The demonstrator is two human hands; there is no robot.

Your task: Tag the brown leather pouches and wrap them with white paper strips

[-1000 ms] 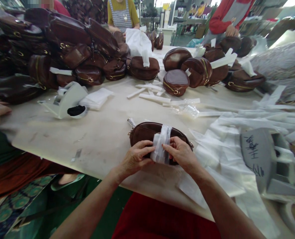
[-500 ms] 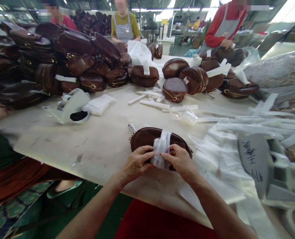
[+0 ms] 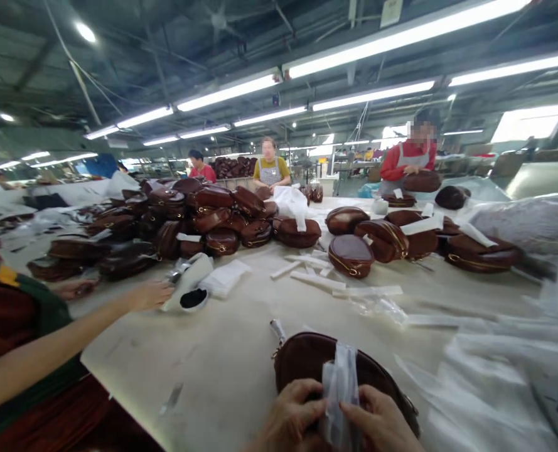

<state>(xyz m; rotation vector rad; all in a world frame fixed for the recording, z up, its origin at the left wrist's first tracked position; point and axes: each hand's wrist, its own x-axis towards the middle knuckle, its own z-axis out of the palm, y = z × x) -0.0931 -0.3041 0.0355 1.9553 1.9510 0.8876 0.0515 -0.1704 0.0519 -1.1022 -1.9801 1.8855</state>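
Observation:
A dark brown oval bag (image 3: 302, 358) lies on the table at the lower middle, with a metal zipper pull at its left end. A translucent white wrapping strip (image 3: 346, 376) goes over the bag's middle. My left hand (image 3: 297, 414) is closed on the strip's left side, its thumb and fingers pressed to it. From the right, my right hand (image 3: 377, 414) pinches the same strip. The undersides of both hands and the lower part of the bag are cut off by the frame's bottom edge.
A co-worker's arm (image 3: 95, 320) reaches from the left to a white tape dispenser (image 3: 189, 285). Brown bags (image 3: 213, 220) are piled behind. Loose white strips (image 3: 319, 280) lie mid-table, plastic sheets (image 3: 481, 376) at the right. Several people stand or sit farther back.
The view has tilted up, so the bag and my hands appear lower. The co-worker's arm at left has reached to the dispenser. A person at back right now holds up a bag. My grip looks the same.

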